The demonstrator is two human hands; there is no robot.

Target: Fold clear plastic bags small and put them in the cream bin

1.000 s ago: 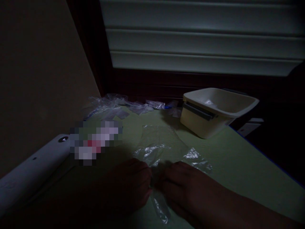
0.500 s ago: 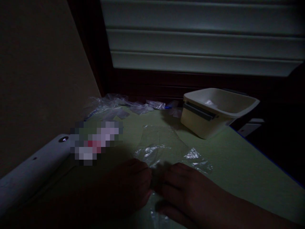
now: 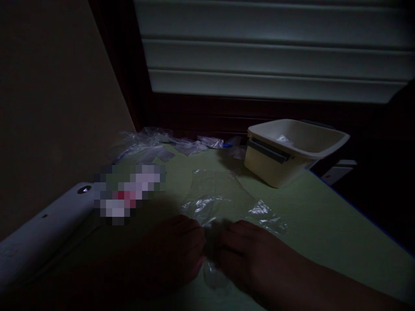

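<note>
A thin clear plastic bag (image 3: pixel 217 188) lies flat on the pale green tabletop, its far end spread out and crinkled on both sides. My left hand (image 3: pixel 183 252) is curled over its near part, fingers bent and closed on the plastic. Just to the right, my right hand (image 3: pixel 244 255) also has its fingers bent down and pinched on the bag, with a narrow gap between the two hands. A short rounded bit of plastic shows below that gap. Both sets of fingertips are largely hidden in the dark.
At the back right stands a cream plastic bin (image 3: pixel 275 168) with grey handles and some clear plastic inside. Crumpled clear bags (image 3: pixel 152 140) line the back edge. On the left are a white power strip (image 3: pixel 48 224) and a blurred-out item (image 3: pixel 129 190). The green table (image 3: pixel 324 224) has a blue edge.
The near end of the plastic bag has drawn up toward my hands and looks shorter. My right thumb, stretched out before, has tucked in under the hand. The view has shifted slightly.
</note>
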